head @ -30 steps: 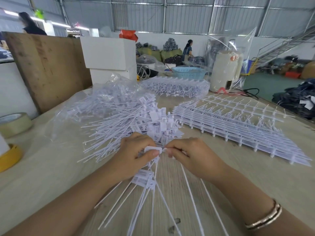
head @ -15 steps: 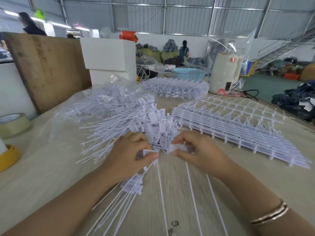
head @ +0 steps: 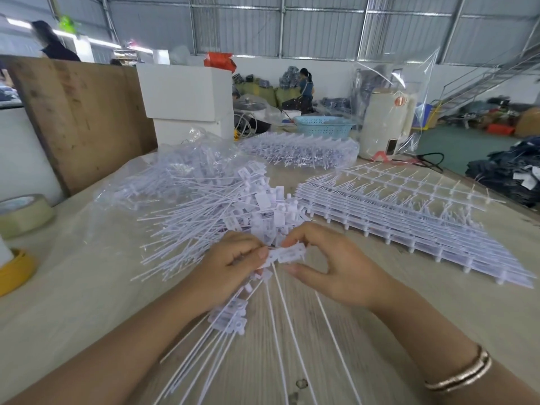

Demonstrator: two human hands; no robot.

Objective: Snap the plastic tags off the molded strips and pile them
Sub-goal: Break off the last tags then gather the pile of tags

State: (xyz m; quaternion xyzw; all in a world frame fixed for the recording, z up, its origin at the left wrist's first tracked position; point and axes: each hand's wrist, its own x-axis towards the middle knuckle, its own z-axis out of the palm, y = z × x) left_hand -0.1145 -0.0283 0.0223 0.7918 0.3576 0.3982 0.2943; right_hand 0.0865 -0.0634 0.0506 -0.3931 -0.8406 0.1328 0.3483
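A white plastic tag [head: 287, 254] is held between the two hands above the worktop [head: 87, 287]. The left hand [head: 230, 270] is curled, its thumb and fingertips pinching the tag's left end, and a bundle of further tags [head: 230, 315] with long thin tails is gripped beneath its palm, the tails fanning out toward the person. The right hand [head: 336, 267] pinches the right end of the same tag between its forefinger above and its thumb below, the remaining fingers being curled loosely behind. Several thin white tails [head: 289, 331] run from under the tag down between the two forearms.

Just beyond the hands, a pile of loose tags [head: 233, 206] is spread over a sheet of clear plastic [head: 96, 229], with its stems pointing out to the left. Beyond and to the right of the right hand, a stack of molded strips [head: 409, 217] lies flat on the worktop. Farther off, behind the pile, a clear bag of more strips [head: 301, 150] is seen.

To the far left of the left hand, a roll of tan tape [head: 24, 214] and a yellow roll [head: 14, 270] rest on the worktop. A bracelet [head: 461, 372] is worn on the right wrist. White boxes [head: 187, 97], a wooden board [head: 79, 118] and a blue basket [head: 324, 125] stand behind.
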